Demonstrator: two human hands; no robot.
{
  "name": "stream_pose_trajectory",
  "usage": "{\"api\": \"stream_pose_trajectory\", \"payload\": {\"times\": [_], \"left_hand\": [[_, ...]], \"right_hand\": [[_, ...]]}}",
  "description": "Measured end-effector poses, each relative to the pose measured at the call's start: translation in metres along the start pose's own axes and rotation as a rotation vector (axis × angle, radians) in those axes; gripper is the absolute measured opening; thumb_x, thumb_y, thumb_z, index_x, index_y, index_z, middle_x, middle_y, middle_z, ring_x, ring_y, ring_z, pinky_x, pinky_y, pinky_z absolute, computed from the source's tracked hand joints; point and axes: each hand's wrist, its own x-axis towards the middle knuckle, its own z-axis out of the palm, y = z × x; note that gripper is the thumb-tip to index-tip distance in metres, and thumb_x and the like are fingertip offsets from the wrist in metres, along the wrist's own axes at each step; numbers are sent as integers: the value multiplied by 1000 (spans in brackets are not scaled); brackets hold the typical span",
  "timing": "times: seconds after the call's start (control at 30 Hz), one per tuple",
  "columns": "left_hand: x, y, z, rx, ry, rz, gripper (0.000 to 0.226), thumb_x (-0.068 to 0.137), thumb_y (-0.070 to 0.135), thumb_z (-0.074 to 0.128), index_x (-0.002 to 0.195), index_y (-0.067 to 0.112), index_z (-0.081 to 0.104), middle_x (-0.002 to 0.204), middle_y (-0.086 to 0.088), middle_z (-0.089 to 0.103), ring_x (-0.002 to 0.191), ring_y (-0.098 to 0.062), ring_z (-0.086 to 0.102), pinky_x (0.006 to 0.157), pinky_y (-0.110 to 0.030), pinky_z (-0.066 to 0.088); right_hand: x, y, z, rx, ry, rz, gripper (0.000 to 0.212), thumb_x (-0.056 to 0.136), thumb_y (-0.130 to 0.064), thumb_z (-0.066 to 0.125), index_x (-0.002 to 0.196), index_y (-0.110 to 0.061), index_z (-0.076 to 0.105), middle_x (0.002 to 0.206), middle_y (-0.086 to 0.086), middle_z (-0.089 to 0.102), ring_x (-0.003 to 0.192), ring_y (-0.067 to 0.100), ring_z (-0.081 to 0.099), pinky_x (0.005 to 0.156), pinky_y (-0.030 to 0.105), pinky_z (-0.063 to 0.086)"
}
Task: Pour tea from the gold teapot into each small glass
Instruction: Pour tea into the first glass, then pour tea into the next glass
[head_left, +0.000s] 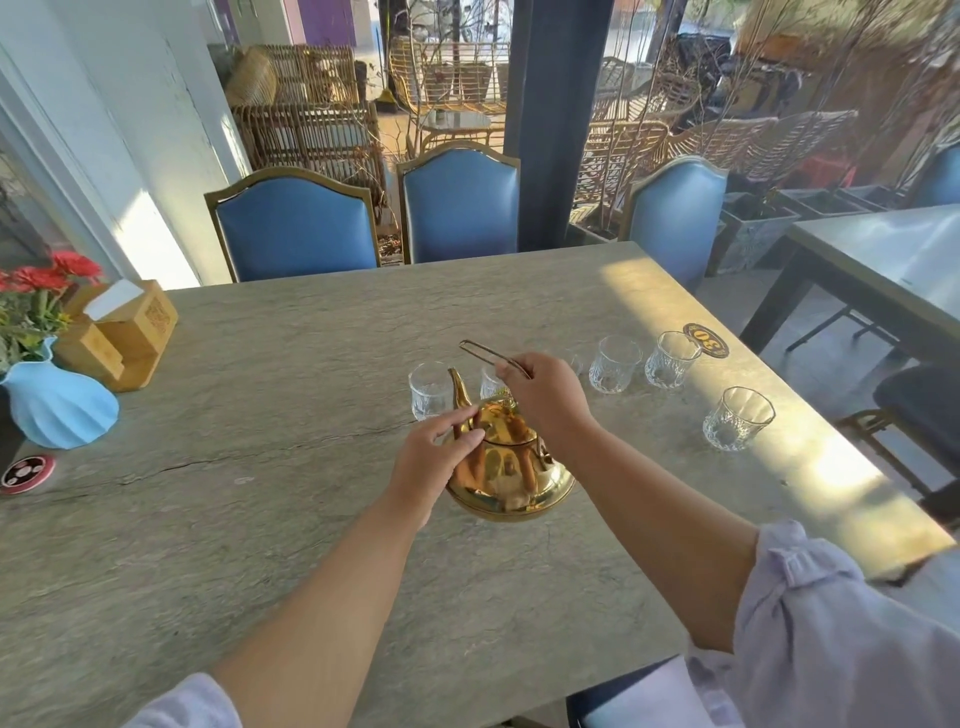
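Observation:
The gold teapot (511, 478) stands on the stone table (260, 493), its spout pointing away toward the glasses. My right hand (545, 397) grips the thin wire handle (488, 352), which is raised above the pot. My left hand (434, 460) rests against the pot's left side, thumb and fingers touching near the lid. Several small cut glasses stand in a row behind: one (428, 389) just left of the spout, one (491, 383) partly hidden by my right hand, two more (615, 364) (671, 359) to the right, and another (737, 418) nearer the right edge.
A blue vase (60, 410) with red flowers and a wooden napkin holder (127, 332) stand at the table's left. A round number tag (706, 339) lies behind the glasses, a dark coaster (27, 472) at far left. Blue chairs (296, 228) line the far side.

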Motion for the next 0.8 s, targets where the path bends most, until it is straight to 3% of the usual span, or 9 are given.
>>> {"api": "stream_pose_trajectory", "payload": {"times": [0.1,0.27,0.43,0.5,0.57,0.63,0.7,0.8], "left_hand": [[2,6,9,1,-26,12,46,63,56,80,109,53,73,133,3,61,120,-28,65,95,-49,58],[4,21,24,-15,-80,18,39,87,28,76,125,36,70,135,-2,62,100,-24,75,85,-46,63],[8,31,44,-51,-89,-12,40,89,23,75,128,30,69,121,-7,72,92,-27,78,82,-46,64],[11,33,50,-62,-92,-15,40,90,21,73,129,27,69,109,-4,74,90,-29,76,74,-39,65],[12,35,55,-80,-107,-10,38,91,20,72,129,24,69,114,-3,71,83,-15,75,62,-25,63],[13,35,58,-83,-118,-26,37,92,21,71,128,25,70,121,-4,69,81,-7,72,56,-17,57],[13,35,60,-80,-128,-60,36,92,24,71,128,27,70,118,-3,69,83,-10,70,55,-19,58],[16,32,64,-78,-136,-74,35,93,27,70,128,27,69,117,0,69,89,-11,69,64,-24,61]], "right_hand": [[2,0,-11,12,20,15,31,96,-31,56,91,-3,70,53,-4,48,48,13,41,59,32,41],[12,1,-31,-8,42,16,41,95,-33,57,88,7,66,60,6,48,52,20,42,58,33,39],[23,0,-48,-32,59,50,41,93,-31,59,87,9,66,54,3,41,50,20,36,59,32,35],[26,-1,-54,-63,59,45,38,93,-29,60,68,-1,59,51,1,37,48,20,34,59,32,32],[29,-2,-57,-106,49,48,39,94,-29,59,61,-11,49,50,0,37,47,19,34,57,30,32],[33,-3,-60,-137,33,62,35,94,-29,58,65,-11,59,52,1,42,48,19,39,54,28,32],[37,-4,-60,-172,13,87,33,95,-29,58,70,-8,62,55,2,47,49,18,42,50,26,34],[43,-4,-59,-236,-4,125,41,95,-28,56,60,-11,47,54,1,44,47,17,40,45,25,29]]}}
